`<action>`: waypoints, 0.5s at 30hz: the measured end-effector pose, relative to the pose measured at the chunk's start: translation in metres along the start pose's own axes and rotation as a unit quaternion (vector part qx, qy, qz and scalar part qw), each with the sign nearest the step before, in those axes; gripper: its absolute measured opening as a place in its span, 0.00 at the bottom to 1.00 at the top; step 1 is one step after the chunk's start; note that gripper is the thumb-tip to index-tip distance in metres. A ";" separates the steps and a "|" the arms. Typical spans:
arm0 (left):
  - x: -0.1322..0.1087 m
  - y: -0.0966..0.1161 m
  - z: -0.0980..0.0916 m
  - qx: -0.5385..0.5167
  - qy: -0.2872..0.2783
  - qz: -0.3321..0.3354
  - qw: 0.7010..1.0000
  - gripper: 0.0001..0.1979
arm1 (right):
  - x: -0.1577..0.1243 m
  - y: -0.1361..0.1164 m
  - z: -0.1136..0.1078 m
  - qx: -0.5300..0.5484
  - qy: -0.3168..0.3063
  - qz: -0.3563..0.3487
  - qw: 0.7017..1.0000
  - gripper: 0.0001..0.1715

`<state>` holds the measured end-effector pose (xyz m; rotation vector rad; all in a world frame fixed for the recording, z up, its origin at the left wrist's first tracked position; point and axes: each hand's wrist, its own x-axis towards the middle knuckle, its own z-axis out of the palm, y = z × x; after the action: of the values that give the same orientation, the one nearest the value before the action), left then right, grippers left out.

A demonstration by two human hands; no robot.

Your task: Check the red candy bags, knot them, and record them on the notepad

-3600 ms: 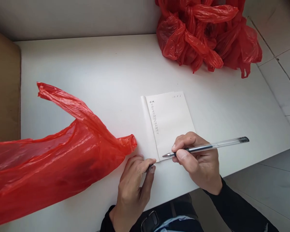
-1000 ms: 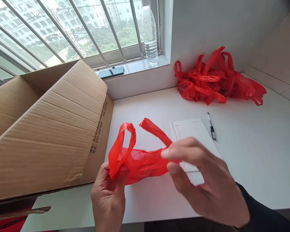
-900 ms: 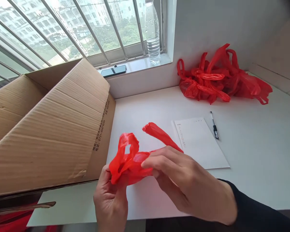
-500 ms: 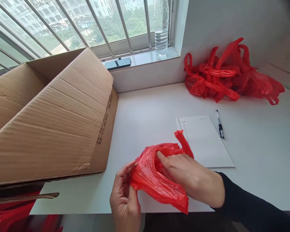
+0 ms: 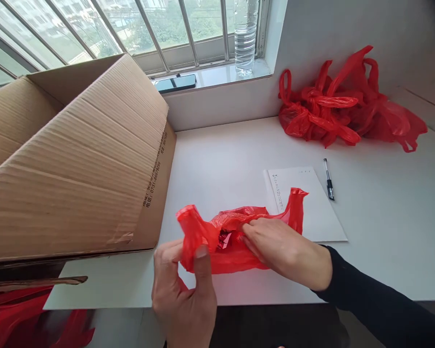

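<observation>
The red plastic bag (image 5: 237,263) now lies with its mouth spread between the two hands; half a second ago its near side draped down toward the person and hid what is inside. A shiny red wrapper (image 5: 224,239) now shows in the opening, just right of the left grip. That seems to give the right hand a clearer way to the contents.

The left hand (image 5: 184,295) pinches the bag near its left handle (image 5: 194,222), thumb in front, and that handle stands up above the grip. The right hand (image 5: 286,249) has its fingers inside the mouth; I cannot tell whether they hold anything. Beyond the right hand lie the notepad (image 5: 315,212) and, farther right, the gel pen (image 5: 329,181), which that hand no longer holds. Left of the left grip stands the cardboard carton (image 5: 76,164).
</observation>
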<state>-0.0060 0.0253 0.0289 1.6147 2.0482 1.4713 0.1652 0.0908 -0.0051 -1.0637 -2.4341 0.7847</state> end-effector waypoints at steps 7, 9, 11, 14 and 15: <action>-0.011 0.004 -0.015 -0.162 0.034 -0.153 0.974 0.08 | 0.016 -0.016 -0.013 0.014 -0.039 0.017 0.999 0.11; -0.011 0.003 -0.020 -0.185 -0.038 -0.151 0.970 0.15 | 0.024 -0.017 -0.008 0.015 -0.054 -0.038 0.998 0.12; -0.009 0.005 -0.024 -0.183 -0.117 -0.146 0.965 0.17 | 0.031 -0.016 0.000 0.027 -0.081 -0.071 0.994 0.12; -0.006 0.009 -0.027 -0.200 -0.135 -0.159 0.957 0.14 | 0.037 -0.011 0.008 0.051 -0.084 -0.079 0.992 0.13; -0.004 0.010 -0.028 -0.207 -0.113 -0.170 0.957 0.13 | 0.037 -0.010 0.008 0.058 -0.071 -0.080 0.993 0.13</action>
<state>-0.0155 0.0047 0.0487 1.1407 1.6494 1.3955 0.1313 0.1105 -0.0012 -0.7826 -2.5183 0.9641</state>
